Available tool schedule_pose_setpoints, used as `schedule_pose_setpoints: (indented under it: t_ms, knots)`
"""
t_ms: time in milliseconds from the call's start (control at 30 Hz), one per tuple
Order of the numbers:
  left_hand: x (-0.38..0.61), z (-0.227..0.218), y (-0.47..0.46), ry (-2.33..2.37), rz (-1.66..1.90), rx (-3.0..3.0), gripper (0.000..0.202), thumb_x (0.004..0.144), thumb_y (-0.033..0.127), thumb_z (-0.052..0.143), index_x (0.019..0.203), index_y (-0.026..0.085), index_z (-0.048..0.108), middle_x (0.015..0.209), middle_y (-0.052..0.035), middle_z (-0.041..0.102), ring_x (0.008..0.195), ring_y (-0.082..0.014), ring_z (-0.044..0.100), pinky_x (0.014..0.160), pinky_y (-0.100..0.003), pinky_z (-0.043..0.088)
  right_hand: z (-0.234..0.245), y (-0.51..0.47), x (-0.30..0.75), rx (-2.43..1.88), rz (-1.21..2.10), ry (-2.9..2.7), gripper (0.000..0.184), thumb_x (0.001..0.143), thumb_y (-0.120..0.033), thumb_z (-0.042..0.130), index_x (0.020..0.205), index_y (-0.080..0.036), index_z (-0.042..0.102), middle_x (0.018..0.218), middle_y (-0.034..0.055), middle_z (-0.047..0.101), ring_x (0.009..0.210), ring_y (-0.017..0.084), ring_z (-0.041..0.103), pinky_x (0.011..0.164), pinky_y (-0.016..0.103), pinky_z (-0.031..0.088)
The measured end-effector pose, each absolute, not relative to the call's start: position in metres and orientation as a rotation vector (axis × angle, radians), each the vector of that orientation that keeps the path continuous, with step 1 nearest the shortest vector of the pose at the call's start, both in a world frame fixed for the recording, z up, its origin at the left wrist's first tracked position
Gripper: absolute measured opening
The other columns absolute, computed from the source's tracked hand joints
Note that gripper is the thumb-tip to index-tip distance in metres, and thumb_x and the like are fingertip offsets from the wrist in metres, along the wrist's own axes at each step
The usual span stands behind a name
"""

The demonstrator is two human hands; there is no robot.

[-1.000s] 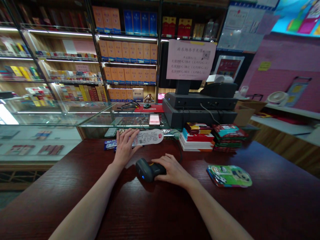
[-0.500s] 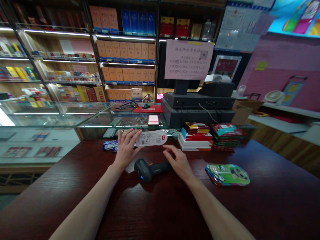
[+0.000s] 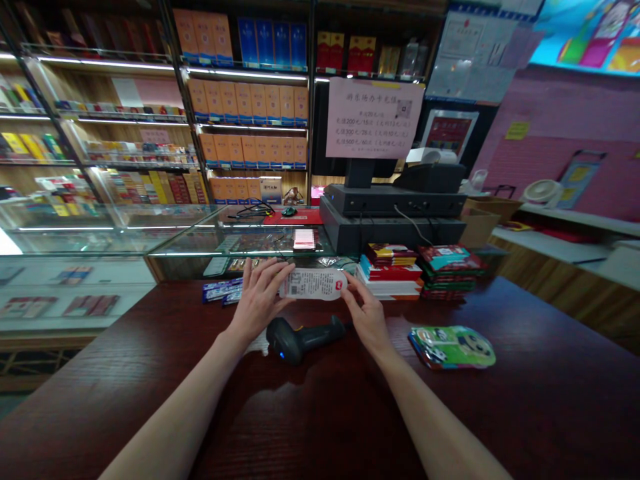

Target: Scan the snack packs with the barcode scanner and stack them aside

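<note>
Between my hands is a white rounded packet (image 3: 316, 284) with printed text, a barcode and a red logo facing me, held just above the counter. My left hand (image 3: 261, 297) pinches its left end, and my right hand (image 3: 367, 313) has its fingers closed on the right end. Below the packet a dark grey barcode scanner (image 3: 303, 339) lies on its side with a blue light glowing. Right of my right hand rests a flat pile of green panda-print packets (image 3: 454, 347). Several blue-and-white wrapped bars (image 3: 223, 291) lie beyond my left hand, partly hidden by it.
Boxes and packets in red and white (image 3: 390, 273) are stacked beside a pile of dark red and green packets (image 3: 449, 270). Behind them stands a cash register (image 3: 395, 223) with a paper sign (image 3: 373, 120). A glass display case (image 3: 195, 243) borders the wooden counter (image 3: 320, 427).
My right hand has moved up from beside the scanner's handle and taken hold of the packet's right end. The packet has shifted slightly right, still in my left hand.
</note>
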State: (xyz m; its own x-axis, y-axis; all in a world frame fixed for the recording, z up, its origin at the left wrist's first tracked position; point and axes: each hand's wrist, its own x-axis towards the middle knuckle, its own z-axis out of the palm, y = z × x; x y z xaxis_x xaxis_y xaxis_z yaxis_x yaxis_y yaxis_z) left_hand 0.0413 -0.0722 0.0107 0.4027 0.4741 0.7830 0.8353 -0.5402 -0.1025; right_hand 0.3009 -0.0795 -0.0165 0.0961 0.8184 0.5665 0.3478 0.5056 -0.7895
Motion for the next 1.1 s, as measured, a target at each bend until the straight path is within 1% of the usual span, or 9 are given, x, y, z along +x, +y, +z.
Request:
schedule_pose_setpoints:
  t_ms: [100,267,400,567,667,767,900,1000,1100]
  knots:
    - [0.0436,0.0124,-0.0743,-1.11,-0.975,-2.197,0.069,0.088,0.04,0.067,0.15,0.028,0.039,0.138,-0.0099,0.058,0.137,-0.0306,0.045,0.124,-0.06,0.012,-0.0174,-0.0789,0.3012,-1.035,0.479,-1.478,0.04,0.093,-0.045,0.056,0.125,-0.022,0.067,0.122,0.008,0.071,0.11,0.025,0.066,0.1,0.042,0.051]
    - [0.0452,0.0121,-0.0748,-1.115,-0.971,-2.218,0.069,0.089,0.04,0.067,0.15,0.028,0.038,0.139,-0.0109,0.057,0.138,-0.031,0.044,0.124,-0.059,0.011,-0.0173,-0.0779,0.3026,-1.066,0.465,-1.467,0.039,0.093,-0.044,0.056,0.122,-0.022,0.068,0.101,0.0053,0.075,0.09,0.022,0.069,0.087,0.037,0.054]
    - [0.0463,0.0125,-0.0747,-1.167,-0.981,-2.196,0.066,0.087,0.04,0.069,0.146,0.028,0.043,0.141,-0.012,0.052,0.134,-0.0303,0.046,0.123,-0.057,0.016,-0.0168,-0.078,0.3035,-1.089,0.441,-1.451,0.038,0.091,-0.044,0.058,0.12,-0.022,0.07,0.089,0.003,0.073,0.083,0.021,0.067,0.081,0.033,0.052]
    - [0.0462,0.014,-0.0742,-1.315,-0.887,-2.255,0.073,0.087,0.043,0.069,0.151,0.03,0.037,0.108,-0.005,0.067,0.105,-0.0245,0.06,0.107,-0.045,0.036,-0.0166,-0.0789,0.303,-1.088,0.423,-1.439,0.037,0.091,-0.043,0.06,0.12,-0.023,0.07,0.088,0.0024,0.072,0.08,0.02,0.066,0.08,0.032,0.051]
    - [0.0463,0.0153,-0.0746,-1.336,-0.855,-2.3,0.074,0.088,0.044,0.068,0.152,0.029,0.034,0.098,-0.0025,0.067,0.096,-0.0224,0.061,0.098,-0.041,0.039,-0.0171,-0.0787,0.3029,-1.096,0.41,-1.442,0.036,0.091,-0.042,0.059,0.12,-0.023,0.07,0.088,0.0027,0.073,0.08,0.02,0.066,0.081,0.033,0.051]
    - [0.0478,0.0169,-0.0757,-1.331,-0.858,-2.337,0.066,0.094,0.043,0.06,0.152,0.029,0.033,0.097,-0.0014,0.067,0.096,-0.0209,0.061,0.099,-0.04,0.038,-0.0174,-0.0778,0.3036,-1.112,0.412,-1.422,0.036,0.09,-0.042,0.059,0.118,-0.023,0.071,0.085,0.0023,0.073,0.078,0.02,0.067,0.079,0.032,0.051]
    - [0.0502,0.0172,-0.076,-1.329,-0.921,-2.375,0.052,0.101,0.029,0.045,0.151,0.028,0.034,0.095,0.0,0.069,0.094,-0.0178,0.063,0.105,-0.04,0.035,-0.016,-0.0775,0.3047,-1.131,0.419,-1.393,0.035,0.089,-0.043,0.06,0.116,-0.022,0.071,0.085,0.0023,0.074,0.077,0.02,0.068,0.077,0.033,0.052]
    - [0.0503,0.0147,-0.0737,-1.367,-1.04,-2.378,0.051,0.099,0.025,0.048,0.148,0.025,0.035,0.092,0.0017,0.07,0.093,-0.0171,0.065,0.108,-0.041,0.034,-0.0149,-0.0781,0.3045,-1.113,0.461,-1.382,0.035,0.089,-0.043,0.06,0.115,-0.022,0.071,0.086,0.0028,0.075,0.077,0.02,0.069,0.077,0.033,0.052]
    - [0.0489,0.0114,-0.0708,-1.39,-1.166,-2.3,0.035,0.097,0.027,0.053,0.132,0.022,0.048,0.089,0.0016,0.072,0.093,-0.0182,0.067,0.108,-0.043,0.035,-0.0152,-0.0776,0.3033,-1.074,0.547,-1.362,0.036,0.09,-0.043,0.06,0.117,-0.022,0.071,0.089,0.0036,0.076,0.079,0.021,0.071,0.079,0.034,0.054]
